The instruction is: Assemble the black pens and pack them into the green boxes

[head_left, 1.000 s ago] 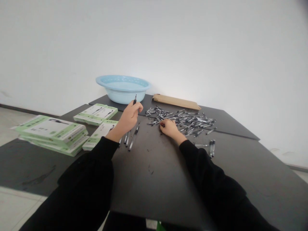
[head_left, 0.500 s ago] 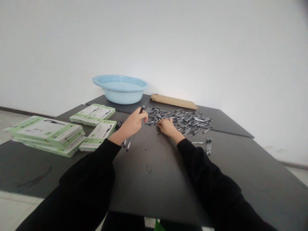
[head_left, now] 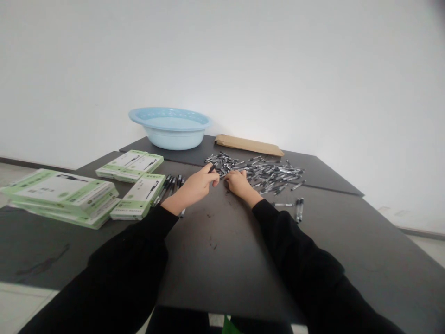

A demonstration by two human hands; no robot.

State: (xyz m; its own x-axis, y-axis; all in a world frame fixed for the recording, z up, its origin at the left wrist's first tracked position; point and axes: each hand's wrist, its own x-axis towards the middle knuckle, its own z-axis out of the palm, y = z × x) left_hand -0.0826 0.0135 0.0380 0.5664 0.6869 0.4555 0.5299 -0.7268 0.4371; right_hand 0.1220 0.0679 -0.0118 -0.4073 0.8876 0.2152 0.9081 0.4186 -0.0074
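My left hand is closed around a black pen, of which only a short dark piece shows above the fingers. Close to it on the right, my right hand reaches to the near left edge of a heap of loose pens with clear barrels and black ends. Its fingers are curled down at the table, and whatever they pinch is hidden. Left of my left wrist lies a row of pens, partly covered by that hand.
Green and white pen boxes lie at the left, some in a stack. A light blue basin stands at the back beside a brown cardboard piece. A few pens lie apart at the right on the dark table.
My left hand has moved right and slightly down, nearer my right hand, and its pen is now mostly hidden. More of the pen row is uncovered. My right hand has stayed by the heap.
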